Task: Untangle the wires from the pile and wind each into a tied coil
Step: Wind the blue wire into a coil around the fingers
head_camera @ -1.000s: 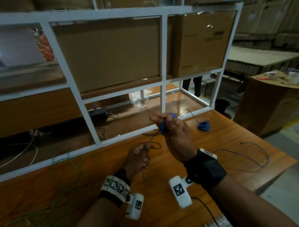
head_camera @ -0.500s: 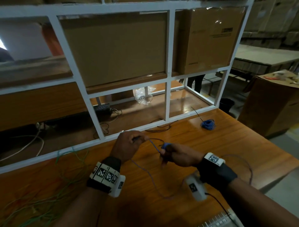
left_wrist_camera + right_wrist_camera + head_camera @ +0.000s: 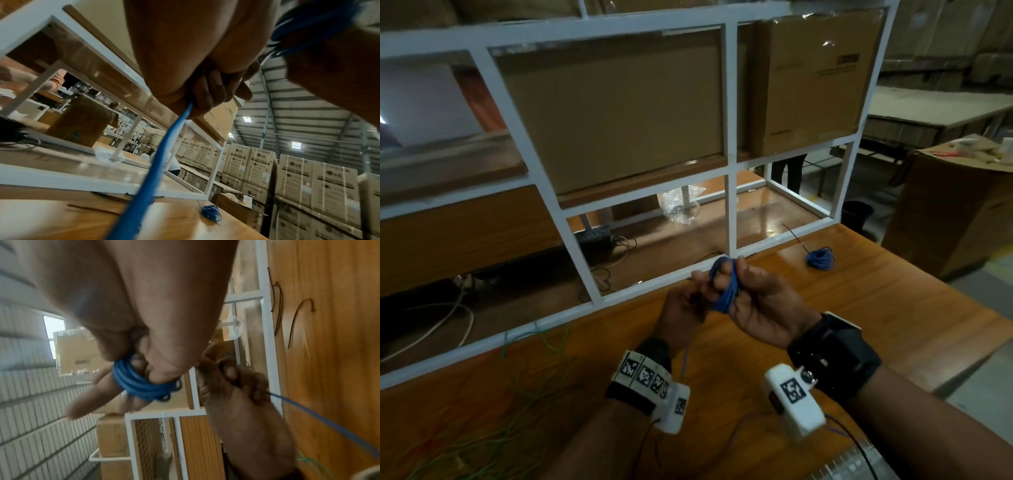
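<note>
Both hands are raised together above the wooden table [image 3: 842, 308], close to the white metal frame [image 3: 729, 137]. The right hand [image 3: 760, 305] has loops of blue wire [image 3: 726, 291] wound around its fingers. The left hand [image 3: 683, 315] is curled beside it, touching the loops, and a thin blue strand drops from it toward the wrist. A finished blue coil [image 3: 821, 257] lies on the table to the right, well apart. Loose green wires [image 3: 530, 404] sprawl over the table's left side. Cardboard boxes [image 3: 616, 113] stand behind the frame.
</note>
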`<move>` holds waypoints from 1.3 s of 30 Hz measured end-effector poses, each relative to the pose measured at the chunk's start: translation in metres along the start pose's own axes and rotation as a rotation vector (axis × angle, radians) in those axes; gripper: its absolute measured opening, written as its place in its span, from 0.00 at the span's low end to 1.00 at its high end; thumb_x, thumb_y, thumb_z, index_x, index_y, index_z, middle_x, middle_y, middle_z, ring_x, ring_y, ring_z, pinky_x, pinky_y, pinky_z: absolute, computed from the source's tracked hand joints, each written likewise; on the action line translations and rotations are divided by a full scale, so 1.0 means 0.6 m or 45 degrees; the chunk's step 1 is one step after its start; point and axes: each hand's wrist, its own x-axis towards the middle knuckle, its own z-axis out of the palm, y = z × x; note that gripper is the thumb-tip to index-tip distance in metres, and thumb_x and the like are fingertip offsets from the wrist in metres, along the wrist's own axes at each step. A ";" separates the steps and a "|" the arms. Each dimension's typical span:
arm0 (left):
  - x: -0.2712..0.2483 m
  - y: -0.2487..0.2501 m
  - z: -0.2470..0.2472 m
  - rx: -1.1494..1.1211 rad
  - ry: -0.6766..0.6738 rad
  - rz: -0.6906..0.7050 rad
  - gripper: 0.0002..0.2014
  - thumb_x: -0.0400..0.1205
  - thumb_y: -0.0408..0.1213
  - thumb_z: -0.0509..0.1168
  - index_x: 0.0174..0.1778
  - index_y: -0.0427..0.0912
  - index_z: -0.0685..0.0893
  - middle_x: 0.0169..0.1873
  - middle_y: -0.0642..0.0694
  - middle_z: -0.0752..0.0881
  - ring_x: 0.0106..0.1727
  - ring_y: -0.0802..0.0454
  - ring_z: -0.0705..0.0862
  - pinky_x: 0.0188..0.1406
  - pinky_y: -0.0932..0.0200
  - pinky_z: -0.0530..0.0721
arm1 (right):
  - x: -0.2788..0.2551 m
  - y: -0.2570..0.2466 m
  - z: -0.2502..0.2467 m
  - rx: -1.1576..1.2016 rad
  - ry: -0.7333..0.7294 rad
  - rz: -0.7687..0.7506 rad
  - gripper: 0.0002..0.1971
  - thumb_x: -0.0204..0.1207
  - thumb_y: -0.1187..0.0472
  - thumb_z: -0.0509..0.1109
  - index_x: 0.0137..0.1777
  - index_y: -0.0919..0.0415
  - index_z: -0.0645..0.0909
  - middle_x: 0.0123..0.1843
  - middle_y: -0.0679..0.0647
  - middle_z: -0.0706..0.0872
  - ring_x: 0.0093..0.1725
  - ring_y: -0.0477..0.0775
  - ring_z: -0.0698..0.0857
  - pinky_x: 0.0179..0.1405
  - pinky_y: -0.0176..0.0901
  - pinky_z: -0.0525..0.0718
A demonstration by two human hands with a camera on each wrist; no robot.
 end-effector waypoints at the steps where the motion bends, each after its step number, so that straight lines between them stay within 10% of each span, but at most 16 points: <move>1: -0.007 -0.002 0.014 -0.046 -0.004 -0.053 0.24 0.82 0.19 0.61 0.36 0.54 0.90 0.29 0.53 0.86 0.28 0.56 0.80 0.28 0.63 0.75 | 0.006 -0.004 0.006 0.025 0.101 -0.088 0.17 0.91 0.56 0.51 0.62 0.66 0.78 0.66 0.66 0.88 0.73 0.60 0.83 0.72 0.44 0.83; 5: -0.025 -0.020 0.044 -0.136 -0.126 -0.260 0.10 0.82 0.40 0.62 0.42 0.46 0.89 0.28 0.53 0.82 0.23 0.57 0.72 0.21 0.62 0.66 | 0.019 -0.008 -0.007 -0.347 0.628 -0.403 0.16 0.91 0.55 0.55 0.61 0.66 0.79 0.63 0.63 0.91 0.70 0.58 0.86 0.77 0.47 0.79; 8: -0.047 -0.035 0.033 0.076 -0.137 -0.226 0.13 0.88 0.32 0.58 0.46 0.35 0.88 0.28 0.55 0.84 0.21 0.65 0.73 0.22 0.71 0.69 | 0.015 -0.021 -0.041 -1.485 0.963 -0.447 0.16 0.93 0.56 0.56 0.59 0.62 0.84 0.56 0.53 0.93 0.61 0.51 0.89 0.62 0.43 0.86; 12: -0.060 -0.055 -0.004 0.472 -0.087 -0.131 0.16 0.81 0.62 0.64 0.45 0.55 0.91 0.37 0.40 0.89 0.37 0.47 0.88 0.38 0.52 0.83 | -0.018 -0.033 -0.069 -2.486 0.907 0.077 0.11 0.90 0.63 0.59 0.52 0.61 0.83 0.52 0.49 0.85 0.47 0.53 0.87 0.47 0.43 0.87; 14: -0.057 -0.044 -0.015 0.540 -0.049 -0.073 0.12 0.82 0.56 0.67 0.45 0.55 0.91 0.41 0.49 0.91 0.44 0.51 0.89 0.47 0.47 0.89 | -0.031 -0.023 -0.076 -2.562 0.645 0.426 0.10 0.88 0.65 0.60 0.52 0.62 0.83 0.54 0.56 0.83 0.51 0.58 0.86 0.54 0.55 0.87; 20: -0.029 -0.002 -0.036 0.672 0.110 0.192 0.06 0.84 0.40 0.69 0.46 0.51 0.92 0.41 0.65 0.88 0.47 0.69 0.85 0.42 0.79 0.77 | -0.048 -0.004 -0.065 -1.875 0.306 0.640 0.26 0.94 0.49 0.52 0.57 0.68 0.86 0.46 0.48 0.92 0.42 0.37 0.84 0.47 0.32 0.78; 22: -0.021 0.011 -0.036 0.666 0.078 0.243 0.05 0.83 0.40 0.70 0.46 0.52 0.92 0.43 0.66 0.88 0.49 0.68 0.86 0.47 0.77 0.80 | -0.047 -0.003 -0.054 -1.648 0.212 0.687 0.27 0.94 0.47 0.50 0.59 0.69 0.84 0.45 0.56 0.93 0.48 0.43 0.88 0.53 0.32 0.79; 26: -0.004 0.027 -0.031 0.449 0.057 0.236 0.05 0.82 0.37 0.71 0.45 0.48 0.92 0.44 0.57 0.92 0.48 0.65 0.88 0.47 0.72 0.83 | -0.048 -0.003 -0.034 -1.136 -0.016 0.636 0.25 0.93 0.48 0.51 0.57 0.68 0.82 0.45 0.59 0.91 0.67 0.72 0.84 0.76 0.71 0.75; 31: 0.000 0.037 -0.002 0.003 0.081 0.151 0.08 0.81 0.28 0.68 0.43 0.42 0.93 0.32 0.42 0.89 0.31 0.54 0.85 0.30 0.61 0.81 | -0.040 -0.018 -0.011 -0.361 -0.092 0.384 0.16 0.90 0.55 0.57 0.57 0.65 0.82 0.47 0.61 0.92 0.67 0.62 0.86 0.77 0.58 0.74; 39: -0.024 0.008 0.092 -0.439 -0.026 -0.358 0.14 0.90 0.32 0.51 0.45 0.35 0.80 0.26 0.46 0.76 0.22 0.52 0.70 0.20 0.64 0.68 | 0.004 -0.020 0.003 0.023 0.500 -0.247 0.16 0.92 0.54 0.55 0.67 0.64 0.76 0.72 0.66 0.85 0.71 0.61 0.85 0.71 0.46 0.83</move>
